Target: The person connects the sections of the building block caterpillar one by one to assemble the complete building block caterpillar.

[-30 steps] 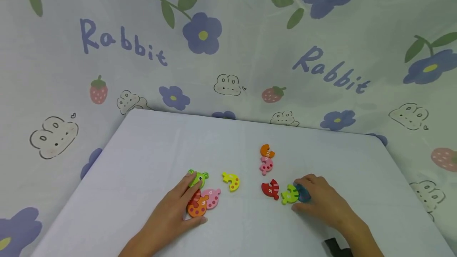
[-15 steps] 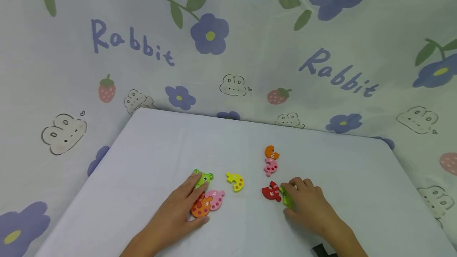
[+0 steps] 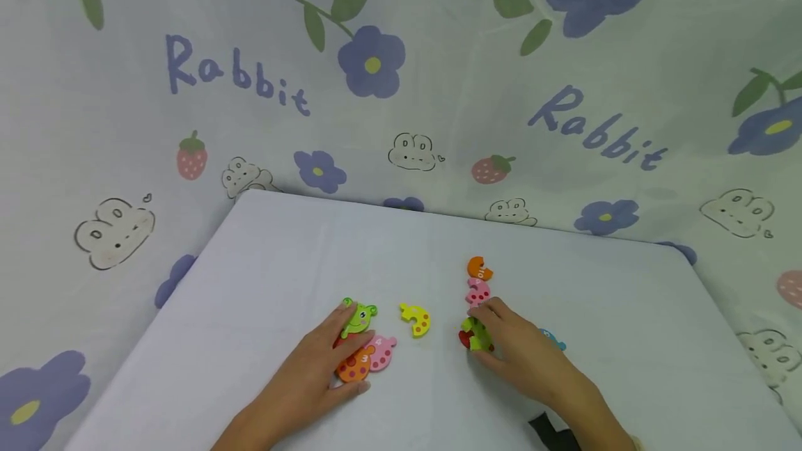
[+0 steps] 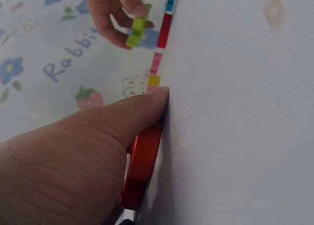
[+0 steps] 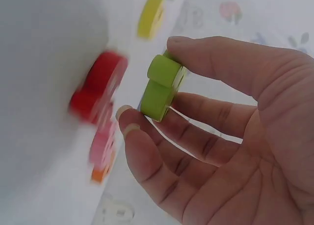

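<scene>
My right hand (image 3: 526, 357) pinches a green puzzle piece (image 5: 162, 85) between thumb and fingers, off the table. In the head view it hangs over a red puzzle piece (image 3: 464, 339), which it partly hides. My left hand (image 3: 310, 371) rests with extended fingers on a cluster of joined pieces. That cluster has a green animal-head piece (image 3: 360, 320), an orange piece marked 3 (image 3: 353, 366) and a pink piece marked 4 (image 3: 382, 353). A red piece among them is mostly hidden under the fingers. In the left wrist view the thumb (image 4: 142, 107) lies beside the orange piece's edge.
A yellow piece (image 3: 417, 320) lies between the hands. Farther back, an orange piece marked 10 (image 3: 479, 268) adjoins a pink one (image 3: 479, 291). A blue piece (image 3: 553, 339) shows behind the right hand. Something black (image 3: 551, 433) is by the right wrist on the white table (image 3: 301, 249).
My right hand has taken up the green piece and moved it left over the red one, leaving the blue piece behind. My left hand stays on its cluster. The head view has shifted slightly.
</scene>
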Tool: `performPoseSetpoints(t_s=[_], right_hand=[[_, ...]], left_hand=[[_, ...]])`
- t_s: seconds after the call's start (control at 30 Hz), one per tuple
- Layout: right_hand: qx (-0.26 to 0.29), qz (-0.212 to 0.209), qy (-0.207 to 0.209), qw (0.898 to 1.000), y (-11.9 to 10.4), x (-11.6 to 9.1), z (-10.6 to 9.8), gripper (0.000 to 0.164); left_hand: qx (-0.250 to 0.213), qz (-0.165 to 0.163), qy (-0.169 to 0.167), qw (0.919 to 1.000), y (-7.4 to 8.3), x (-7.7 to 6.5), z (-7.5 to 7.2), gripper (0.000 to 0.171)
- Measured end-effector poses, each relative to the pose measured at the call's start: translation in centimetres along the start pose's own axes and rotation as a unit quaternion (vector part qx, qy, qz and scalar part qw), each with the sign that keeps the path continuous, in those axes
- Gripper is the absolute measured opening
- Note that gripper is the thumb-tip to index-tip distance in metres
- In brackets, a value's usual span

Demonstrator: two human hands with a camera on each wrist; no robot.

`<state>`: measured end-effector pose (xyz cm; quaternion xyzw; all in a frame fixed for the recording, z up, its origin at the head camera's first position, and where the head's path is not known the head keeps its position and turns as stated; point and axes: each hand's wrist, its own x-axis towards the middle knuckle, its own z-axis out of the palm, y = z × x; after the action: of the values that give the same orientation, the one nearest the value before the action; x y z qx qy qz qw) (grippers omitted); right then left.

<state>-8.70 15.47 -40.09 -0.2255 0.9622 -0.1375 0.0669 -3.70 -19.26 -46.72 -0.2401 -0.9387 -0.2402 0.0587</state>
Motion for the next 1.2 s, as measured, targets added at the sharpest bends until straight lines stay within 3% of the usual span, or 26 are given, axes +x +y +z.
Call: performPoseSetpoints(t_s=[0.33,0.63,1.03,1.2], right_hand=[[0.007,-0.078,-0.038,0.996,-3.8,2.4,1.2,0.052],[0.02,-0.114,-0.057,0.992,-5.8,4.1,2.5,0.052],[0.006,-0.113,-0.029,0.993,-7.3,5.2,4.2,0.049],[-0.026,-0.121,-0.006,0.992,-7.8,5.4,4.8,0.046]], left_hand=[[0.001,-0.004,-0.006,1.0,-0.4,0.0,0.4,0.068],[-0.004,-0.002,-0.003,1.0,-0.5,0.1,0.3,0.067],[0.003,0.019,0.012,0.9998,-0.7,0.1,0.8,0.07],[0.006,0.018,0.023,0.9996,-0.7,0.1,0.6,0.071]])
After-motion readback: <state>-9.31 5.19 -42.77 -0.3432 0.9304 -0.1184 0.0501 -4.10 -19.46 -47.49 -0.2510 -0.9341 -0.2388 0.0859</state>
